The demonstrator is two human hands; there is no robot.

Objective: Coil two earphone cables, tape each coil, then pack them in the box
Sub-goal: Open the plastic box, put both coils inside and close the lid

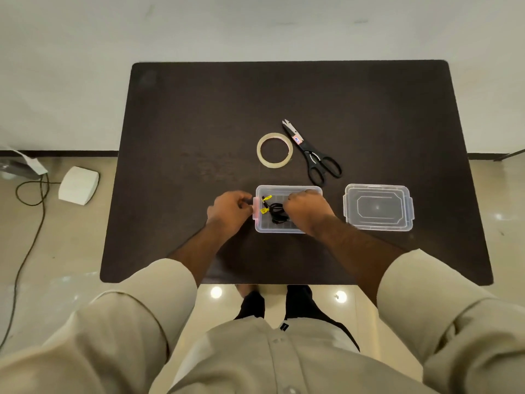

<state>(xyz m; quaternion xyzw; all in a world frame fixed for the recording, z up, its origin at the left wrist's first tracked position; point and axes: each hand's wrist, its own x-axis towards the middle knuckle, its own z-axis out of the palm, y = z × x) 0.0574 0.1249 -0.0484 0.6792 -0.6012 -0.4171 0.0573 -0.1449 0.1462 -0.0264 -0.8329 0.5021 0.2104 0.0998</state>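
**Earphone coils sit in the box as both hands work at its rim**

From my remote station, I see a dark desk (199, 123) viewed from the head camera. A clear plastic box (287, 189) stands open near the front edge, and inside it lie black coiled earphone cables (275, 212) bound with yellow tape tabs (266, 198). The left hand (229, 211) rests just beside the box's left end, fingers curled against the pink latch (256, 209); I cannot tell whether that grip is closed on the latch or merely touching it. The right hand (306, 210) reaches into the box over its right half, its grip curled together above the cables, though whether it actually holds a coil is hidden by the knuckles. The box's clear lid (377, 207) lies flat to the right, apart from the box. Behind the box, a roll of clear tape (261, 155) lies flat, with black-handled scissors (311, 153) just beside it, blades pointing away from me.
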